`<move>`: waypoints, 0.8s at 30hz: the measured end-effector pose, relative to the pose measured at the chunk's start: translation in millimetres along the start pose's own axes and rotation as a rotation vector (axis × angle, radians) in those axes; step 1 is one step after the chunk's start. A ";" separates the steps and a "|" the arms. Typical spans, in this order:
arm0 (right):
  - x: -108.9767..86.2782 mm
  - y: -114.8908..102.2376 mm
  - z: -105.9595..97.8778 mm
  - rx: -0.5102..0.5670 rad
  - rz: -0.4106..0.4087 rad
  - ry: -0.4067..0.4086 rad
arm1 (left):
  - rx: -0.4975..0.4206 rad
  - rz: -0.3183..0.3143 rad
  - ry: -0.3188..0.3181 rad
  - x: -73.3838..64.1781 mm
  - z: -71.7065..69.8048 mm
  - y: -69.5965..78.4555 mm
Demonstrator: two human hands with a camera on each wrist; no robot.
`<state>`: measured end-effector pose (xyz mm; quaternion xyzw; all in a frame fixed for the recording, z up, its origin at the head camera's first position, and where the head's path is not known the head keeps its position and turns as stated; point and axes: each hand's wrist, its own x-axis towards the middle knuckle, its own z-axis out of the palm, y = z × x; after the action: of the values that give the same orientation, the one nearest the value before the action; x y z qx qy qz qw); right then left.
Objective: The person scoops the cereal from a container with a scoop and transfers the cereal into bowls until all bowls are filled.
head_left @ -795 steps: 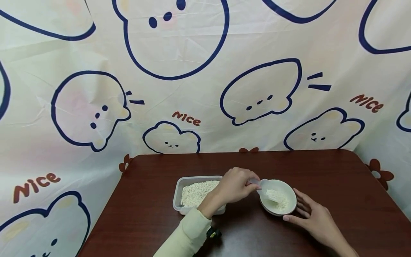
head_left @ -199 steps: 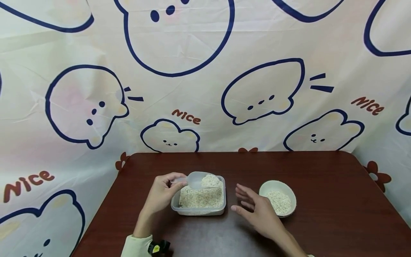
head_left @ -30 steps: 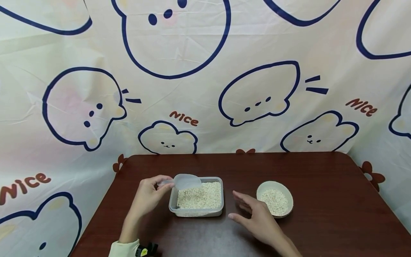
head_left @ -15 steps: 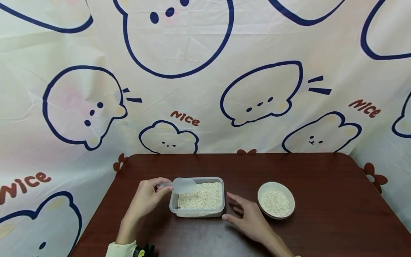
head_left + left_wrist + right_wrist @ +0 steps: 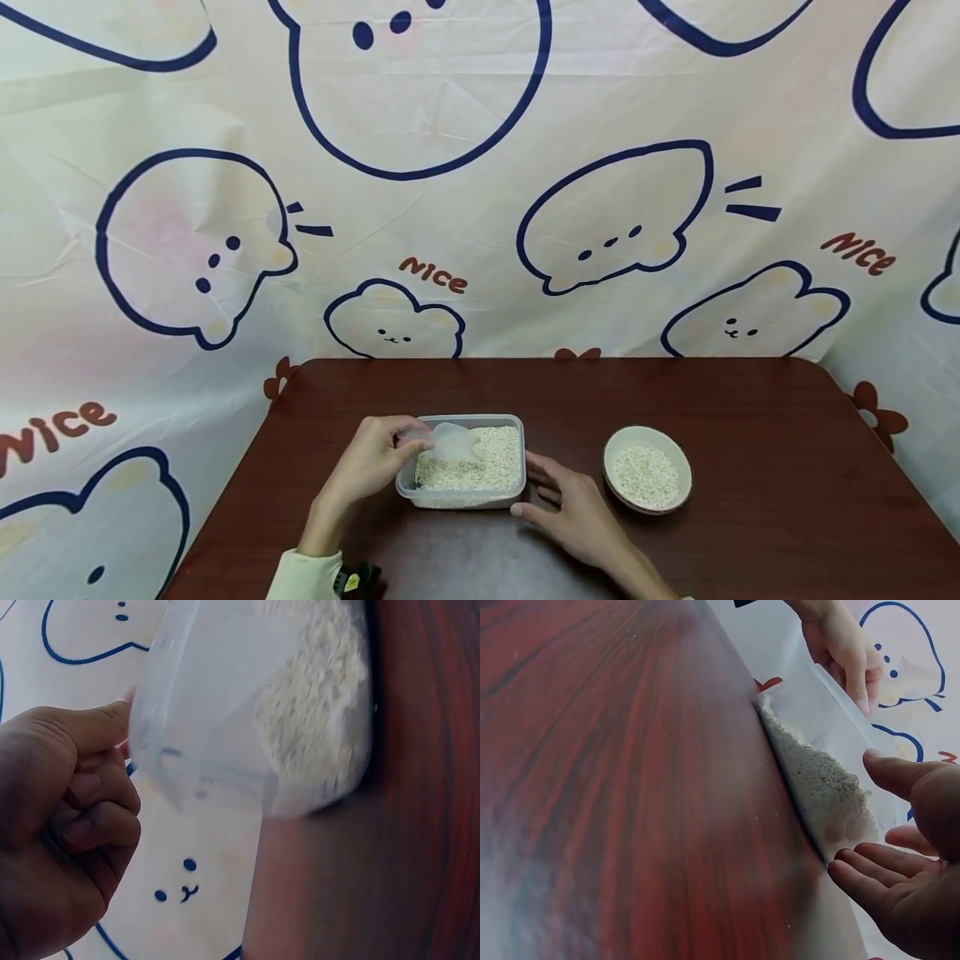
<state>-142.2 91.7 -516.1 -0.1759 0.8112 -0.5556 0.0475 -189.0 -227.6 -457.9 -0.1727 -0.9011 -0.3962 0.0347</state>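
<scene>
My left hand pinches the handle of a translucent plastic scoop over the left part of a clear rectangular container. The scoop's bowl is down at the pale oat-like flakes in the container. In the left wrist view, the thumb and forefinger meet behind the container wall, which hides the handle. My right hand is at the container's right side, fingertips right at its wall and fingers loosely extended. In the right wrist view the fingers lie beside the container's lower edge.
A white bowl holding the same flakes stands on the dark wooden table, right of my right hand. A cloth printed with cartoon figures hangs behind the table.
Within the last second the scoop has lowered into the flakes and my right hand has moved left to the container. Earlier it held the bowl during pouring; the bowl is fuller now.
</scene>
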 end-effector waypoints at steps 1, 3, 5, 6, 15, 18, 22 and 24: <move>0.4 -0.3 0.5 0.003 0.007 -0.002 | -0.007 0.010 -0.004 1.1 2.5 1.0; 1.0 -0.6 1.5 0.006 0.015 -0.007 | -0.024 0.029 -0.012 3.2 7.7 3.5; 1.5 -0.7 2.4 0.006 0.018 -0.010 | -0.038 0.046 -0.013 5.1 12.8 5.9; 1.6 -0.9 2.8 0.006 0.019 -0.011 | -0.042 0.052 -0.013 5.9 15.4 7.2; 3.5 -2.6 5.4 0.005 0.040 -0.002 | -0.023 0.080 -0.015 9.0 35.2 15.1; 3.9 -2.9 5.8 -0.001 0.050 0.007 | -0.023 0.081 -0.002 8.7 38.1 15.9; 4.1 -3.1 6.6 0.002 0.052 0.026 | -0.029 0.086 0.004 8.1 40.0 16.2; 4.2 -3.3 7.0 0.004 0.049 0.030 | -0.028 0.086 0.009 7.5 40.4 15.8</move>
<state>-143.5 83.0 -515.2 -0.1475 0.8147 -0.5586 0.0495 -187.8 -186.2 -472.9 -0.2098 -0.8871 -0.4077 0.0534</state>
